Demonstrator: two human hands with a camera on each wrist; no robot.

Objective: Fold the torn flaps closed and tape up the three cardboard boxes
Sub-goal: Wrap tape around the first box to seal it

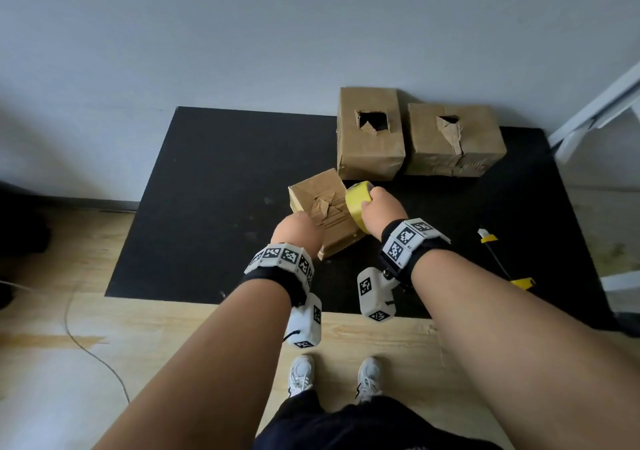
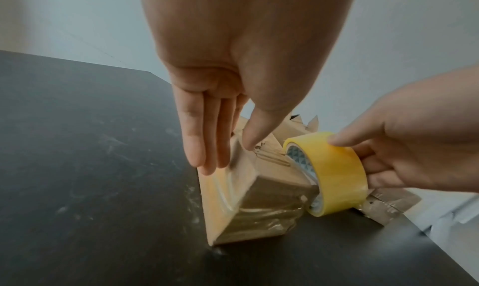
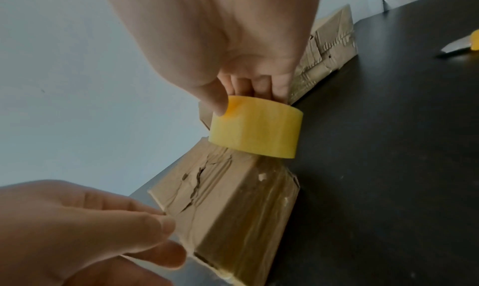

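three cardboard boxes sit on a black mat (image 1: 214, 207) laid over pale wood-look flooring (image 1: 69, 363), against a plain grey-white wall (image 1: 242, 34). a thin cable (image 1: 90, 352) trails across the floor at far left. the left hand (image 2: 220, 89) rests straight, relaxed fingers against the side of the nearest box (image 1: 320, 204), thumb on its crumpled top, gripping nothing. that small box stands turned at an angle at mid-mat. the right hand (image 1: 379, 212) grips a yellow tape roll (image 1: 356, 204), thumb on the outer band, roll touching the box top. behind stand a box with a torn hole (image 1: 370, 134) and a second torn box (image 1: 453, 141), side by side near the wall. a yellow-handled cutter (image 1: 502, 259) lies on the mat at right, beside a white frame (image 1: 599, 110).
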